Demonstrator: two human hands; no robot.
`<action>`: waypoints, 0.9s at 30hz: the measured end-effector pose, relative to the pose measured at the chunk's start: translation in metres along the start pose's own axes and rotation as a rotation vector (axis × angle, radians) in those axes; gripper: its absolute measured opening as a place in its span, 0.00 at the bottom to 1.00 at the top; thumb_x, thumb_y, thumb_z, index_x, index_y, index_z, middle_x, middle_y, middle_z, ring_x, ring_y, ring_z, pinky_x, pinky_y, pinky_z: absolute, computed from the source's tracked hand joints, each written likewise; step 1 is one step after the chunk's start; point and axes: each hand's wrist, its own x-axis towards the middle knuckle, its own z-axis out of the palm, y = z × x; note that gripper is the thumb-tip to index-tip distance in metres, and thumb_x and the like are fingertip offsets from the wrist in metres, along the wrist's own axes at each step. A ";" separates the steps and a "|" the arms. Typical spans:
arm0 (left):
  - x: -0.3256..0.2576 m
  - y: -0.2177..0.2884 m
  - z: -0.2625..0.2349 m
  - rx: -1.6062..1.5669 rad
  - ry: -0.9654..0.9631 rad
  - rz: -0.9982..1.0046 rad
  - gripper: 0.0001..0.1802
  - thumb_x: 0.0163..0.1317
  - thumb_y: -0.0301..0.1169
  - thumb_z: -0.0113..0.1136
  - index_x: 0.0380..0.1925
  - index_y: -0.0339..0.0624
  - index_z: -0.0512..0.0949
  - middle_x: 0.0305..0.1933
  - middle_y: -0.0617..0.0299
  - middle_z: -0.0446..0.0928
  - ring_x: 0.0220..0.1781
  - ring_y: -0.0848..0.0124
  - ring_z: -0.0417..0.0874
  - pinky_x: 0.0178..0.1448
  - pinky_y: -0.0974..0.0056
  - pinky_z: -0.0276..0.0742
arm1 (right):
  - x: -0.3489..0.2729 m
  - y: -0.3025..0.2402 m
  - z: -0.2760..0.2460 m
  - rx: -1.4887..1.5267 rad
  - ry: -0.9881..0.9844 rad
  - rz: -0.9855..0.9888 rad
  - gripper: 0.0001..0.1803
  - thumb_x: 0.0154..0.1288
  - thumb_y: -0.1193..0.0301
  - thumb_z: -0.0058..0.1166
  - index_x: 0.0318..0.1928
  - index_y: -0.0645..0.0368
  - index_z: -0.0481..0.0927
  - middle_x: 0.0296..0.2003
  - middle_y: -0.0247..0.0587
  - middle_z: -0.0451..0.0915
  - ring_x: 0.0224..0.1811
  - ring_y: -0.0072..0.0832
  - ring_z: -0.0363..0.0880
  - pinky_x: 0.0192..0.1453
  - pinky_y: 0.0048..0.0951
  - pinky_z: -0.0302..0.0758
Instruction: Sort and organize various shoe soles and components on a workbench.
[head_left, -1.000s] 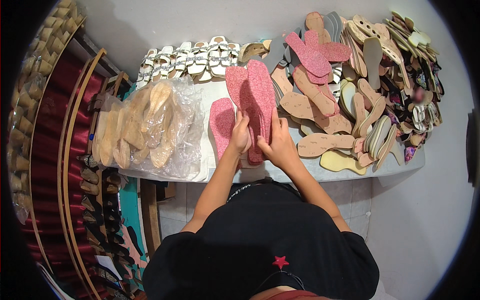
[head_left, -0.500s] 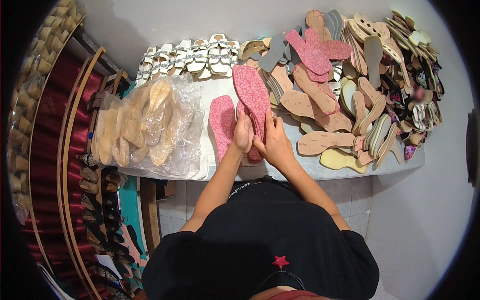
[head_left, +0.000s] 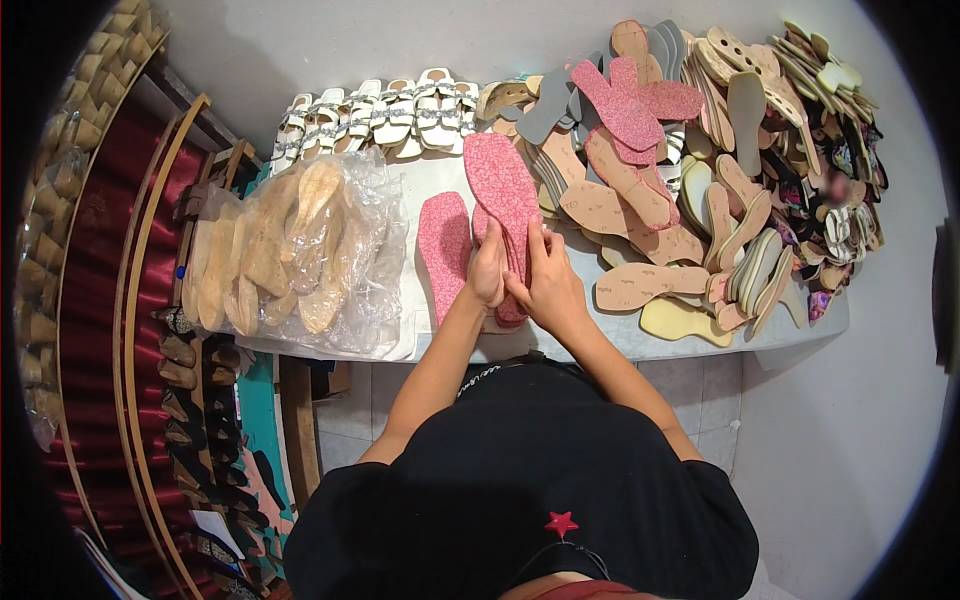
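Both hands grasped the stacked pink insoles [head_left: 500,180], which pointed out toward 12 o'clock: left hand [head_left: 487,268] along the left side, right hand [head_left: 550,280] on the right edge. Another pink insole [head_left: 441,240] lay at the left hand's 10 o'clock, bagged wooden forms [head_left: 265,250] at 9, white sandals [head_left: 392,112] at 11. Insole heap [head_left: 640,205]: right hand's 2.
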 end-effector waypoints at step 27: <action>-0.016 -0.080 -0.102 0.302 0.388 -0.343 0.34 0.65 0.50 0.28 0.60 0.32 0.50 0.64 0.50 0.52 0.66 0.66 0.51 0.67 0.64 0.44 | 0.018 0.090 0.118 0.297 0.054 0.401 0.17 0.62 0.68 0.34 0.40 0.70 0.71 0.34 0.64 0.74 0.40 0.55 0.73 0.45 0.46 0.67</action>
